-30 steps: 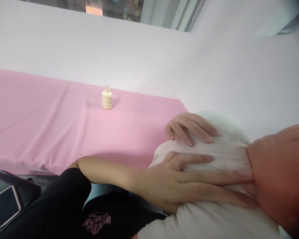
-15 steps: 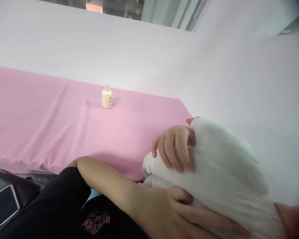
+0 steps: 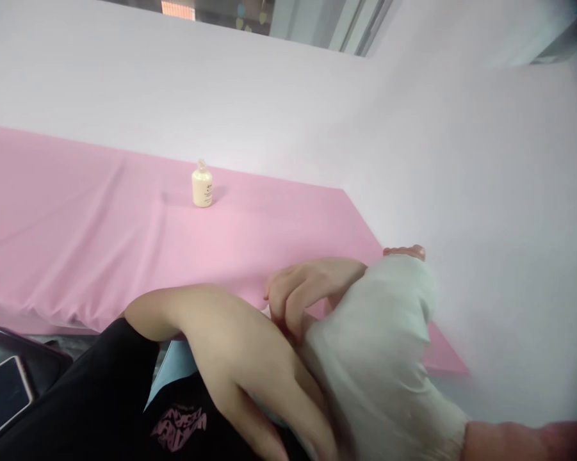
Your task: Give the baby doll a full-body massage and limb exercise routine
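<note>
A small figure in white cloth (image 3: 379,346), doll or baby I cannot tell, leans across my lap at the lower right. Tiny digits (image 3: 406,251) poke out at its top and a reddish limb (image 3: 523,440) at its lower end. My left hand (image 3: 264,378) lies along the near side of the cloth, its fingers spread downward. My right hand (image 3: 305,291) reaches round from behind, fingers curled down at the cloth's left end; what lies under the fingertips is hidden.
A cream pump bottle (image 3: 202,187) stands upright on the pink-covered surface (image 3: 250,230), with a pale wall (image 3: 269,102) behind. At the lower left a phone (image 3: 6,394) lies on a dark object. My black clothing (image 3: 91,390) fills the lower left.
The white-clothed figure has tilted more upright and shifted left. My right hand has moved from on top of the cloth to its left end, and my left hand has moved left.
</note>
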The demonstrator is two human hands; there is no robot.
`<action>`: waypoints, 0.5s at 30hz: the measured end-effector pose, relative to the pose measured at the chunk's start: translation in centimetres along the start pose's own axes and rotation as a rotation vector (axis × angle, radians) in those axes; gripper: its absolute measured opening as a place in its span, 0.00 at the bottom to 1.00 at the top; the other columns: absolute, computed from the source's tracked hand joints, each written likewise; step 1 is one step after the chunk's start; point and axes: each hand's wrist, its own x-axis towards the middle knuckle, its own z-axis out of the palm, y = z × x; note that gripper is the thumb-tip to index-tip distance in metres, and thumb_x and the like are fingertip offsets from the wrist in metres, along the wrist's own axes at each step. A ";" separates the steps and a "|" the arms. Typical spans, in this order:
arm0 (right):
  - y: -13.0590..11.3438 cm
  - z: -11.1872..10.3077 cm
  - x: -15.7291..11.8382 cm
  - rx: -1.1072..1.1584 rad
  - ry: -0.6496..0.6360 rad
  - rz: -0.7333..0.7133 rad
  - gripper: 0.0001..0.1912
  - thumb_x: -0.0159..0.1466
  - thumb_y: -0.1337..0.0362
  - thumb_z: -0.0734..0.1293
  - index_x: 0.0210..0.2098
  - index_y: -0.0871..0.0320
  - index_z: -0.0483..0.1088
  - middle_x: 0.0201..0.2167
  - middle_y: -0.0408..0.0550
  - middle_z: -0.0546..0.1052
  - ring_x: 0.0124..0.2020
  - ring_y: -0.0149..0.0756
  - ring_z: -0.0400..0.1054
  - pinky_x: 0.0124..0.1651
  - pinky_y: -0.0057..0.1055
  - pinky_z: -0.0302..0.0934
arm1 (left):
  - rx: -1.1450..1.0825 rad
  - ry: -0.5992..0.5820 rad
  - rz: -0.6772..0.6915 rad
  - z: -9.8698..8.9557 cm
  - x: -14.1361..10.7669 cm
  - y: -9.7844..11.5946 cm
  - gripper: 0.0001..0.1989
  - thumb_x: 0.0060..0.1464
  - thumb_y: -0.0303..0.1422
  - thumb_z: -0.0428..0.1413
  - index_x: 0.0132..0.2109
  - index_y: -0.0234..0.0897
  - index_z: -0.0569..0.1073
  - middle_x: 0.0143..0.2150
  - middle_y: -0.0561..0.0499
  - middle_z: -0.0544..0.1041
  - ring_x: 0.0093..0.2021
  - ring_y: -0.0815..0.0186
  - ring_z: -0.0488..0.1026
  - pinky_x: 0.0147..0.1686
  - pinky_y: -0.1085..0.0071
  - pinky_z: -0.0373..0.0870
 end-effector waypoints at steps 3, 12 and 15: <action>-0.6 0.6 0.2 -0.067 0.124 0.093 0.30 0.71 0.35 0.61 0.36 0.56 0.73 0.36 0.53 0.78 0.41 0.37 0.71 0.51 0.36 0.66 | -0.193 0.144 -0.180 -0.9 -1.5 0.0 0.15 0.54 0.48 0.70 0.27 0.46 0.80 0.30 0.53 0.83 0.31 0.62 0.79 0.32 0.70 0.77; -2.5 3.0 -0.2 -0.315 0.086 0.197 0.20 0.74 0.49 0.64 0.30 0.55 0.70 0.25 0.45 0.73 0.30 0.36 0.66 0.38 0.36 0.62 | -0.015 0.125 -0.541 0.5 -3.2 -0.3 0.33 0.54 0.53 0.69 0.15 0.39 0.64 0.12 0.57 0.59 0.15 0.71 0.50 0.20 0.65 0.53; -2.1 3.6 -0.4 -0.279 0.131 0.175 0.19 0.73 0.50 0.66 0.31 0.55 0.71 0.24 0.45 0.74 0.28 0.36 0.67 0.35 0.36 0.63 | 0.094 0.196 -0.598 0.6 -3.1 -0.3 0.32 0.51 0.57 0.68 0.16 0.39 0.66 0.14 0.58 0.58 0.15 0.72 0.51 0.19 0.66 0.51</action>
